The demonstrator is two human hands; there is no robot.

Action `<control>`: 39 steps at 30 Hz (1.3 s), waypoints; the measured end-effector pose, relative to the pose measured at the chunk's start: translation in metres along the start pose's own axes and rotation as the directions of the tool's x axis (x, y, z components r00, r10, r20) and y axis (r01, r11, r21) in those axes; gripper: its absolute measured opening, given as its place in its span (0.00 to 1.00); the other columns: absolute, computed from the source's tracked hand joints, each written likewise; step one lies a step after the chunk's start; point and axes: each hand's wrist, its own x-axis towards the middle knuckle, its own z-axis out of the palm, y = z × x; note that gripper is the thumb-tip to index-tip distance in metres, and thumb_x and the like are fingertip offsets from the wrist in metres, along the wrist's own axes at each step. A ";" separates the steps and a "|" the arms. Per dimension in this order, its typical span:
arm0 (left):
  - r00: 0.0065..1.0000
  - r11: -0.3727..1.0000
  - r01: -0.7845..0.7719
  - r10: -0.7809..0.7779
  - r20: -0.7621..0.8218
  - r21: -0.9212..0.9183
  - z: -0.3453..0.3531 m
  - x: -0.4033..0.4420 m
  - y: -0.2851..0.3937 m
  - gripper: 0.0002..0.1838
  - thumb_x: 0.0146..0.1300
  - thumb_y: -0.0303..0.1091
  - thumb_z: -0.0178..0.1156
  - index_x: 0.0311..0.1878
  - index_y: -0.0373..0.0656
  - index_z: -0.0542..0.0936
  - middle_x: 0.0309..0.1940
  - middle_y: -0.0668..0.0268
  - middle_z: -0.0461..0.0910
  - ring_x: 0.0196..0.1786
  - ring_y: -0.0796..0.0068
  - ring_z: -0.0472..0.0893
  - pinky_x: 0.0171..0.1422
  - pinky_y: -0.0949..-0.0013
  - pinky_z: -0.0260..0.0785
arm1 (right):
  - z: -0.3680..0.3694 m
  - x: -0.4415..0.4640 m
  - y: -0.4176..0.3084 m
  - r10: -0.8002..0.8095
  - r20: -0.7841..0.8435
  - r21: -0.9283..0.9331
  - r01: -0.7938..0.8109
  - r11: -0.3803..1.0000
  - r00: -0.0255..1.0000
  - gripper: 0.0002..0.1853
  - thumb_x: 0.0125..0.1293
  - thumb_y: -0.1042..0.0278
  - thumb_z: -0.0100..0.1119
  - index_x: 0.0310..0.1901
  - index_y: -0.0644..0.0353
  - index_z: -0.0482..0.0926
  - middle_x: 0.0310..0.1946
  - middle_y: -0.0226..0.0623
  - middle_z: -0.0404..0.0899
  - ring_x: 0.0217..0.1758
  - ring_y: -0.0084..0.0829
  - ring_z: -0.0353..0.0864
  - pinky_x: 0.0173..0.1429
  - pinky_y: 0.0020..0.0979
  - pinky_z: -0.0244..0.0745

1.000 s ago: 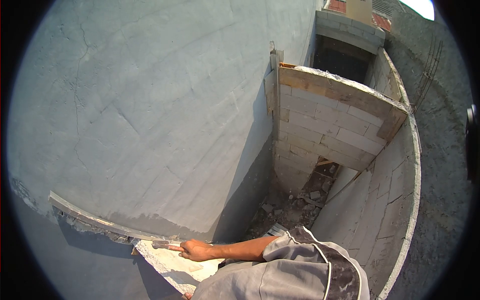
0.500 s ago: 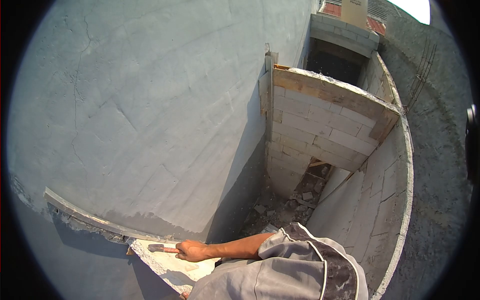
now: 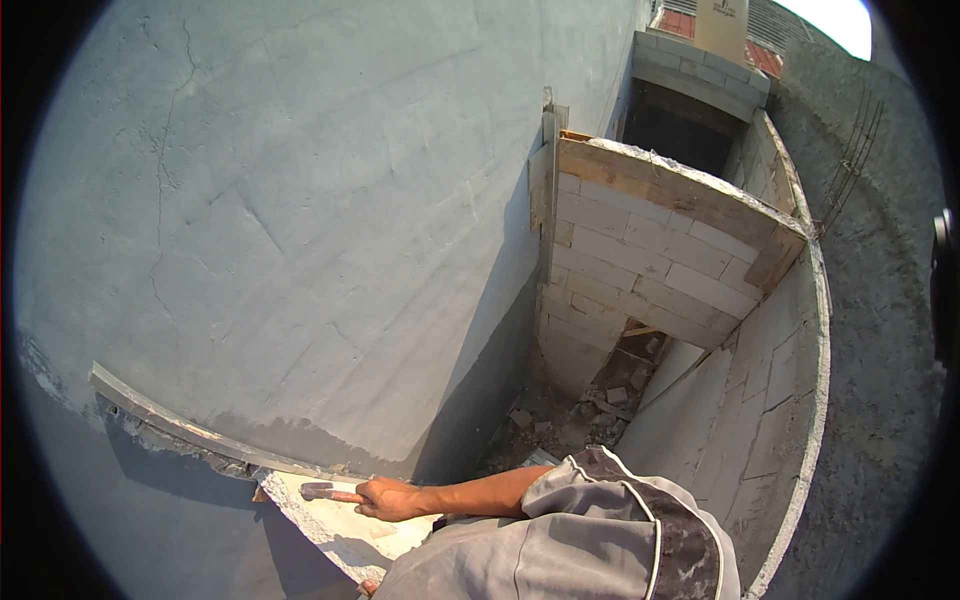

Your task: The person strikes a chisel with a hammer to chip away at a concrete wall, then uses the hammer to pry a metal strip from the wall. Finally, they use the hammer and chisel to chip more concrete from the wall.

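My right hand (image 3: pixel 390 498) is wrapped round the brown handle of a short tool with a dark head (image 3: pixel 318 491); its exact kind is unclear. The tool points left, over a pale, rough-edged slab top (image 3: pixel 300 515) in sunlight. At the bottom edge, only a small part of my left hand (image 3: pixel 369 587) shows by the slab's near edge. Its fingers are mostly hidden by my grey sleeve and the frame's edge.
A tall grey plastered wall (image 3: pixel 330 220) rises on the left, with a narrow ledge (image 3: pixel 170 425) along its foot. Below me drops a deep shaft of block walls (image 3: pixel 640 240), with rubble (image 3: pixel 600 405) at the bottom. Thin rods (image 3: pixel 852 165) stick out at the right.
The view has shifted slightly, so the walls sit a little further right. The tool's head has tilted a little in my right hand, which stays over the slab.
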 end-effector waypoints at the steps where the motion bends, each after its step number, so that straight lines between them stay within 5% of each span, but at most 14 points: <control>1: 1.000 1.000 0.003 -0.003 0.001 -0.001 -0.001 -0.001 -0.001 0.24 0.68 0.51 0.60 0.48 0.35 0.80 0.32 0.56 0.80 0.34 0.60 0.83 0.39 0.58 0.78 | -0.003 -0.002 -0.004 0.010 0.005 0.010 -0.010 1.000 1.000 0.16 0.73 0.59 0.61 0.37 0.68 0.77 0.28 0.55 0.80 0.34 0.55 0.82 0.41 0.50 0.73; 39: 0.993 0.993 0.115 -0.115 -0.035 -0.010 -0.027 -0.032 -0.037 0.18 0.73 0.45 0.57 0.49 0.36 0.78 0.29 0.60 0.79 0.31 0.65 0.81 0.36 0.61 0.78 | 0.017 0.008 -0.004 -0.017 0.090 -0.016 0.018 1.000 0.996 0.16 0.72 0.60 0.62 0.38 0.68 0.77 0.28 0.53 0.79 0.32 0.51 0.80 0.41 0.48 0.72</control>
